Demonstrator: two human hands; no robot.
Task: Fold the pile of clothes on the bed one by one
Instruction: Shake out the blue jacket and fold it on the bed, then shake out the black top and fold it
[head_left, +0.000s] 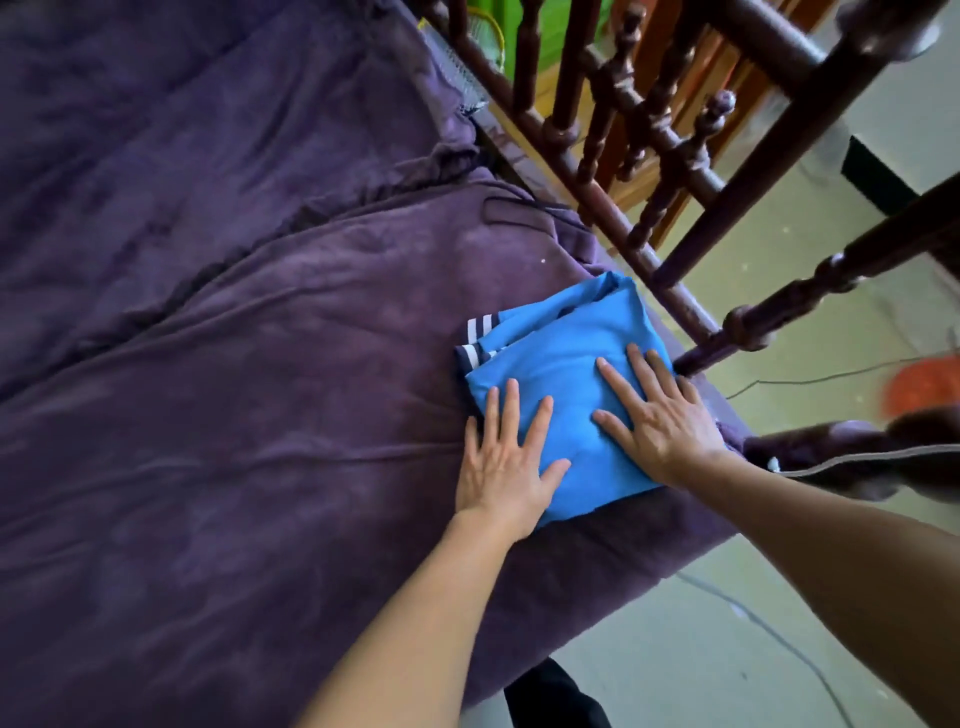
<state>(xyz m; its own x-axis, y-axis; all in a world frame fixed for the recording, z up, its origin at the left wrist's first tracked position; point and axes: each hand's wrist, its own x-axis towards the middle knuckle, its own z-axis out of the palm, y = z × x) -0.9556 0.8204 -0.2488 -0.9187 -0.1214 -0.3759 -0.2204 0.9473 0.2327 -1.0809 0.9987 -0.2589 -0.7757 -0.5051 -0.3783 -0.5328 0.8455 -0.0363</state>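
While both palms press it flat, the folded blue garment (566, 332) sits at the corner of the purple-blanketed bed (260, 364), beside the turned wooden railing (587, 192).
Left hand (501, 462) and right hand (660, 415) lie on it, fingers straight and spread, gripping nothing. A sideways push could slide it over the near edge to the floor; loose layers may spring open when pressure lifts. Navy-and-white striped trim (478, 338) shows; no brand or writing is readable.
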